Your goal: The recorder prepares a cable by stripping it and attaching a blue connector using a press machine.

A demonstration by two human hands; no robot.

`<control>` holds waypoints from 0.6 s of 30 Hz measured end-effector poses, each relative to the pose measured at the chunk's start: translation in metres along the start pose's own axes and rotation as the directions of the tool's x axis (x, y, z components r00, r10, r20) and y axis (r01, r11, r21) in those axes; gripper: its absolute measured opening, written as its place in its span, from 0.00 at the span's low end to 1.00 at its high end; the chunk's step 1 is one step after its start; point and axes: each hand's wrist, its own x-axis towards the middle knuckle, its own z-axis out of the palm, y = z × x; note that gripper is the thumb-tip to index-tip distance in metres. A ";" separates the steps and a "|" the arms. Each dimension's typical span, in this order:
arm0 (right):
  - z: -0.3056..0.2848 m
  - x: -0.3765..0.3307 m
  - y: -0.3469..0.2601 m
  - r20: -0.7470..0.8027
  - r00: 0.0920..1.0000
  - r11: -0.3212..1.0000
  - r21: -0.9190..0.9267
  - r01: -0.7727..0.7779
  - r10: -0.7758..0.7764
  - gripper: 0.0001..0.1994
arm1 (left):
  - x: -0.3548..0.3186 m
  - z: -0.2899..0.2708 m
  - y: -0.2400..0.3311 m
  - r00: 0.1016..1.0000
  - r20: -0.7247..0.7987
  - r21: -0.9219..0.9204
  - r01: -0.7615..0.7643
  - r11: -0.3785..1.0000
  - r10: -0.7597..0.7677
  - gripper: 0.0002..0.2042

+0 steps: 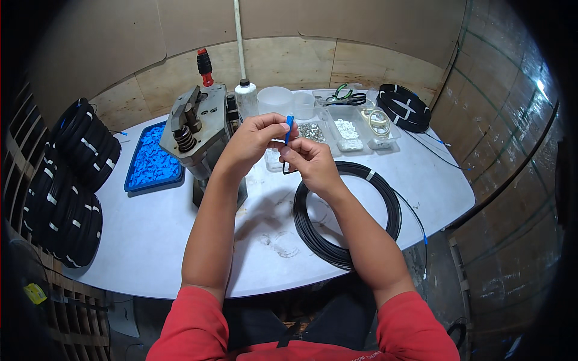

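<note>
My left hand (257, 137) pinches a small blue connector (289, 123) between thumb and fingertips, in front of my chest above the table. Just below and to the right, the fingers of my right hand (313, 166) are closed on the black cable (285, 165) that runs down from the connector. The cable makes a short bend under my right fingertips. Beneath my right forearm, a coil of black cable (300, 218) lies on the white table (259, 265), with a white tie around it and a loose end over the front right edge.
A metal press (208, 123) stands left of my hands, beside a blue tray (155, 188) of small blue parts. Behind my hands are a bottle (245, 99), clear containers (348, 144) and pliers (343, 93). Bundled black coils (72, 204) pile at left; another coil (403, 108) lies back right.
</note>
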 end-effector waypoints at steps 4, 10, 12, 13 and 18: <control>-0.002 0.000 0.001 -0.004 1.000 1.000 -0.012 -0.008 0.008 0.10 | 0.000 0.001 -0.001 1.000 -0.002 -0.004 0.007 1.000 -0.007 0.11; 0.000 0.000 -0.001 -0.005 1.000 1.000 -0.008 -0.018 0.018 0.10 | 0.000 -0.001 0.000 1.000 0.006 -0.008 -0.002 1.000 0.002 0.11; 0.000 0.000 -0.001 -0.006 1.000 1.000 -0.011 -0.016 0.016 0.10 | 0.000 -0.001 0.000 1.000 0.009 -0.003 -0.004 1.000 0.004 0.11; 0.001 0.000 -0.002 -0.008 1.000 1.000 -0.015 -0.013 0.013 0.10 | 0.000 -0.001 0.001 1.000 0.009 -0.003 -0.004 1.000 0.004 0.11; 0.000 -0.001 -0.001 -0.001 1.000 1.000 -0.014 -0.013 0.013 0.10 | 0.000 0.000 0.000 1.000 0.001 0.008 -0.015 1.000 0.015 0.11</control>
